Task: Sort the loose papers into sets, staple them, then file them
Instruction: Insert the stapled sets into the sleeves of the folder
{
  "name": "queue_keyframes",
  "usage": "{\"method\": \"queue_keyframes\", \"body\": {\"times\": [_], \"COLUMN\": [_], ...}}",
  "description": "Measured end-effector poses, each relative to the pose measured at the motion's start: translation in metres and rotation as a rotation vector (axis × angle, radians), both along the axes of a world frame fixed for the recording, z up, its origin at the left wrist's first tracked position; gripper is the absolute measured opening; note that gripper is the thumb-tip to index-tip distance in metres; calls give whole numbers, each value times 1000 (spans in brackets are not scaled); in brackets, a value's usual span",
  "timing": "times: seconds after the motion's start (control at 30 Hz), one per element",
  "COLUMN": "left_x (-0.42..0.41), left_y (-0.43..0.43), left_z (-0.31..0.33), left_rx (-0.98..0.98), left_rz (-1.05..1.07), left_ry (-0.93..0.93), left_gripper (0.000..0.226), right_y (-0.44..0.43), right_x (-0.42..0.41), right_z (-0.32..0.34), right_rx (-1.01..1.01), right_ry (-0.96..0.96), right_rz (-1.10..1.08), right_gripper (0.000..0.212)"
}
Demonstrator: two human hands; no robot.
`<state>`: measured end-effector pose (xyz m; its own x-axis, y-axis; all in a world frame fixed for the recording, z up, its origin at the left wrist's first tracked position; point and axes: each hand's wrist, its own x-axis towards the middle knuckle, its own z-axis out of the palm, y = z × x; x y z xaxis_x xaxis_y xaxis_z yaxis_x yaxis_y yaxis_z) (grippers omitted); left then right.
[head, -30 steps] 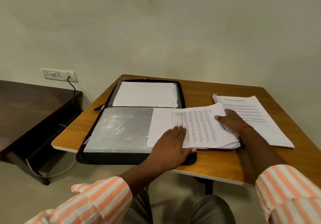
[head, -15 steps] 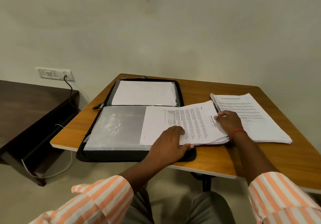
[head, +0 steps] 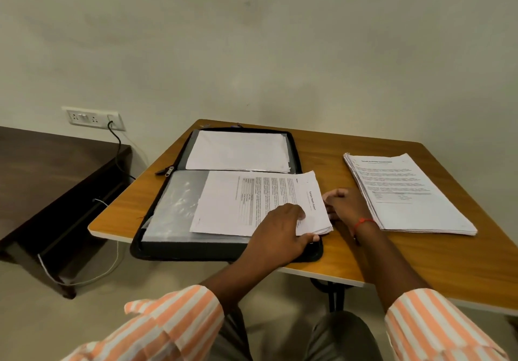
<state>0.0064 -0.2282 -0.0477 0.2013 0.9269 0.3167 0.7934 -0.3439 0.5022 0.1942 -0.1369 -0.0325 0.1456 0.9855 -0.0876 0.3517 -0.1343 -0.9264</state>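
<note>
A black zip file folder (head: 157, 215) lies open on the wooden table (head: 420, 257). Its far half holds white sheets (head: 238, 150); its near half is a clear plastic sleeve (head: 179, 203). A printed paper set (head: 252, 201) lies sideways on the sleeve, its right end past the folder's edge. My left hand (head: 277, 231) grips the set's near right corner, fingers on top and thumb under it. My right hand (head: 344, 203) touches the set's right edge with bent fingers. A second stack of printed papers (head: 403, 192) lies to the right.
A dark wooden bench (head: 50, 187) stands left of the table, with a wall socket (head: 92, 118) and a black cable (head: 117, 147) above it. A white cable runs along the floor under the bench. The table's near edge is close to my knees.
The paper set has slid left, further onto the folder's sleeve. My right hand has come off its top to its right edge. My left hand has shifted to the set's near right corner.
</note>
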Motion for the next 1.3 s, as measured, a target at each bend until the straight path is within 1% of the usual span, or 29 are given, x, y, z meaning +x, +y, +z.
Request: {"method": "queue_keyframes", "body": {"times": [0.13, 0.33, 0.43, 0.53, 0.6, 0.77, 0.87, 0.97, 1.03, 1.17, 1.23, 1.3], "left_x": [1, 2, 3, 2, 2, 3, 2, 0, 0, -1, 0, 3], "left_y": [-1, -2, -3, -2, -2, 0, -3, -8, -9, -9, -8, -6], "left_z": [-1, 0, 1, 1, 0, 4, 4, 4, 4, 12, 22, 33], "left_rx": [19, 79, 76, 59, 52, 30, 48, 125, 199, 409, 497, 545], "left_rz": [6, 3, -3, 4, 9, 24, 36, 43, 74, 235, 277, 283], "left_ry": [-29, -55, -46, -55, -57, -40, -21, -22, -16, 17, 32, 73], "left_gripper": [52, 46, 48, 52, 52, 51, 40, 21, 14, 5, 7, 11], "right_y": [-4, -5, -2, 3, 7, 4, -3, -11, -13, -21, -23, -22], "right_x": [-14, -44, -46, -45, -46, -53, -50, -48, -47, -47, -47, -49], "right_z": [2, 1, -8, -13, -13, -9, -10, -15, -16, -14, -14, -14], "right_rx": [48, 161, 188, 161, 158, 150, 184, 260, 312, 399, 425, 464], "right_ry": [-30, -198, -258, -263, -278, -395, -376, -321, -300, -247, -212, -217], "right_rz": [29, 111, 192, 263, 300, 303, 299, 242, 215, 240, 241, 262], "right_gripper": [19, 15, 24, 38, 43, 43, 37, 33, 40, 53, 54, 52]}}
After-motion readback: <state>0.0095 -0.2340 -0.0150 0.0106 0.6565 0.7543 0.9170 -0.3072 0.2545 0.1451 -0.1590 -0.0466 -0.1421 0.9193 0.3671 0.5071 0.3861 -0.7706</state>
